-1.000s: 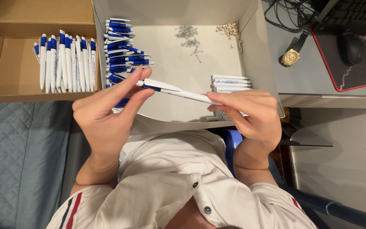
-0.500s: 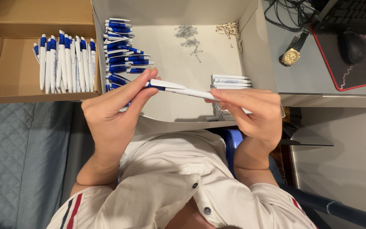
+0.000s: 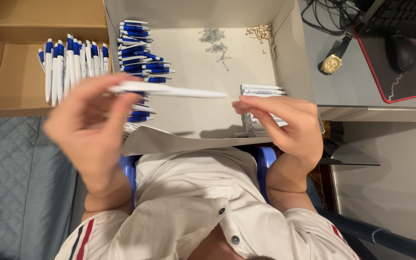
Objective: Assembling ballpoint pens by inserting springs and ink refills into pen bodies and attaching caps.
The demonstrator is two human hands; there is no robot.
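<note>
- Two bare hands are raised over the near flap of a shallow grey box point(image 3: 285, 58).
- Left hand point(image 3: 90, 130): blurred; its fingers are closed on one end of a white pen point(image 3: 169, 90), which lies level and points toward the right hand.
- Right hand point(image 3: 285, 125): fingertips point(image 3: 241, 103) pinched narrow together just beside the pen's free tip; whether they touch it, or hold some small part, cannot be told.
- Stack of white pen barrels point(image 3: 263, 89): lying in the grey box, partly hidden behind the right hand.
- Blue-and-white pens point(image 3: 138, 53): heaped along the left wall of the grey box, beyond the held pen.
- Small metal springs point(image 3: 214, 41) and a cluster of pale small parts point(image 3: 262, 32): lying at the far side of the grey box, apart from each other.
- Cardboard box point(image 3: 6, 72): to the left, holding a row of blue-and-white pens point(image 3: 68, 62) set side by side.
- Desk point(image 3: 362, 91), right: a gold wristwatch point(image 3: 332, 62) lies near a dark mouse point(image 3: 403, 50) on a red-edged mat.
</note>
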